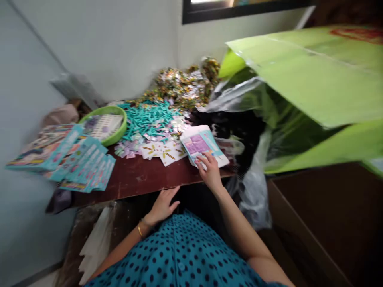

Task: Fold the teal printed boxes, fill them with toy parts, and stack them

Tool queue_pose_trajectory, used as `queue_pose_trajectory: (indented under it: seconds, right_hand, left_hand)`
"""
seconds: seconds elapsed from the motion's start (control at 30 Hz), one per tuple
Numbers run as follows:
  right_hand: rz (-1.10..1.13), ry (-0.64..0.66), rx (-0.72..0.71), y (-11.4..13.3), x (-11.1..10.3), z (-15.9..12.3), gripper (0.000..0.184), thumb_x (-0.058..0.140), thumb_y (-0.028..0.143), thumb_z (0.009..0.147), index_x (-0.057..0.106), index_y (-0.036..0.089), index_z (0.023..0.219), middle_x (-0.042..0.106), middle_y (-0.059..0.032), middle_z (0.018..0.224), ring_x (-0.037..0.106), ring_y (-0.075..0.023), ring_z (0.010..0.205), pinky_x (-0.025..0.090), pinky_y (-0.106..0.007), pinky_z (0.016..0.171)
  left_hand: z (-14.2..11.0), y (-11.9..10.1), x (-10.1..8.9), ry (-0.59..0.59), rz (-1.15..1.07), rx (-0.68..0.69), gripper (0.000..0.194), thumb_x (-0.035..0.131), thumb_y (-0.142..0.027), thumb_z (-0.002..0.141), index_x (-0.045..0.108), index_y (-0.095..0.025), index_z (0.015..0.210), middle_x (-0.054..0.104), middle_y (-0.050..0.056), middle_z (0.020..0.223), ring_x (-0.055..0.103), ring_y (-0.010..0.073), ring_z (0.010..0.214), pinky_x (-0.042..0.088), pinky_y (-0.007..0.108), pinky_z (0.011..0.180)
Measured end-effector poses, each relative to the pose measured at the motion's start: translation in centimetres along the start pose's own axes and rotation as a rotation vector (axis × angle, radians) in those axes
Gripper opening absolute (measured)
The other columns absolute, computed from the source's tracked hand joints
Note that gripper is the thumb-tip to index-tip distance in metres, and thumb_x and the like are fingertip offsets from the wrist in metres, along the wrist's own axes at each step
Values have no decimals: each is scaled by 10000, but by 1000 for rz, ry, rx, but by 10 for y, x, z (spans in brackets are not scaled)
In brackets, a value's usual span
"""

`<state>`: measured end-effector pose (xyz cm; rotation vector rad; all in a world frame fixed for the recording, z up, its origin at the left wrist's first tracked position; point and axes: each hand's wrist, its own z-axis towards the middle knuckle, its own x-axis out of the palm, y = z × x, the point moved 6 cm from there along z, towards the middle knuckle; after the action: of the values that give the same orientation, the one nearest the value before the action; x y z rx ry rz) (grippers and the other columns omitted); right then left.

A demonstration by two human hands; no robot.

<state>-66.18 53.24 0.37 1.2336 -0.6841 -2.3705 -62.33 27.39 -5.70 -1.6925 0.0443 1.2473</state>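
The right hand [210, 170] lies on the booklet [195, 144], fingers spread — the left hand [163, 204] is at the table [131, 177] edge, thumb spread from fingers.

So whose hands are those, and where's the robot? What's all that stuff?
There's no robot here! These are a person's own bare hands, and the one picture comes from a camera on their head, looking forward and down. That's why you see their dotted shirt at the bottom.

On the dark red table are heaps of small teal pieces, a shiny gold pile, a green basket and blue printed packets.

The right hand touches a flat printed packet; I can't tell if it's gripping. The left hand holds nothing, at the table's near edge.
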Motion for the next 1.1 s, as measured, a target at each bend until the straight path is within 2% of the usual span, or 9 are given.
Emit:
queue_pose_trajectory:
  seconds: [0.13, 0.27, 0.4, 0.53, 0.67, 0.83, 0.9, 1.0, 1.1]
  right_hand:
    - [-297, 172, 114, -23, 35, 5, 660, 711, 425, 895, 557, 88, 1440, 461, -256, 1543, 355, -452, 1466, 311, -648, 1175]
    - [-457, 292, 124, -24, 61, -1, 655, 650, 288, 935, 464, 49, 1516, 408, -245, 1596, 294, -465, 1506, 221, -649, 1217]
    - [-460, 303, 69, -27, 57, -4, 660, 639, 379, 953, 477, 68, 1512, 448, -216, 1580, 339, -431, 1492, 259, -606, 1222]
    - [-429, 309, 19, -29, 45, -10, 597, 592, 363, 981, 502, 80, 1498, 474, -197, 1566, 360, -403, 1488, 298, -591, 1217]
    - [-360, 259, 20, -26, 37, -17, 461, 472, 269, 1023, 581, 93, 1435, 568, -173, 1489, 445, -356, 1442, 348, -547, 1213]
    - [-174, 125, 53, -23, 26, -14, 349, 530, 276, 1007, 705, 153, 1282, 689, -137, 1333, 575, -299, 1337, 413, -509, 1190]
    - [-59, 32, 46, -25, 11, -7, 311, 563, 330, 1004, 749, 173, 1198, 740, -118, 1234, 653, -275, 1233, 486, -464, 1127]
    - [56, -214, 95, -39, -36, 5, 370, 517, 416, 1030, 771, 163, 1122, 769, -117, 1140, 713, -246, 1106, 539, -431, 1042]
    - [53, -654, 220, -57, -108, 2, 396, 498, 433, 1036, 771, 149, 1077, 776, -119, 1075, 729, -252, 1033, 559, -447, 983]
  left_hand:
    - [13, 22, -19, 3, -11, -60, 498, 586, -294, 972, 523, -246, 1464, 655, 102, 1391, 628, 274, 1243, 469, 506, 1096]
    - [18, 33, -28, -28, -55, -102, 436, 574, -337, 972, 583, -269, 1402, 707, 73, 1289, 669, 255, 1165, 507, 480, 1054]
    - [19, 29, -15, -51, -163, -136, 424, 579, -362, 956, 621, -255, 1364, 723, 84, 1249, 690, 250, 1119, 535, 464, 1032]
    - [15, 15, 5, 65, -262, -142, 430, 601, -366, 938, 641, -251, 1350, 722, 89, 1263, 689, 249, 1126, 524, 467, 1060]
    - [15, 12, 2, 80, -327, -150, 426, 614, -390, 927, 664, -252, 1327, 726, 92, 1256, 691, 245, 1117, 523, 463, 1059]
    - [23, 29, -29, -99, -446, -255, 451, 639, -474, 890, 705, -204, 1245, 760, 118, 1163, 718, 259, 1022, 556, 471, 990]
    - [24, 33, -37, -125, -500, -302, 483, 654, -513, 876, 708, -192, 1233, 766, 128, 1152, 724, 273, 1036, 546, 479, 1008]
    - [22, 30, -45, -115, -565, -340, 518, 675, -559, 859, 712, -191, 1222, 764, 135, 1168, 724, 291, 1080, 525, 485, 1048]
    - [19, 25, -54, -119, -613, -363, 542, 675, -587, 860, 706, -195, 1233, 752, 142, 1206, 713, 304, 1125, 504, 497, 1081]
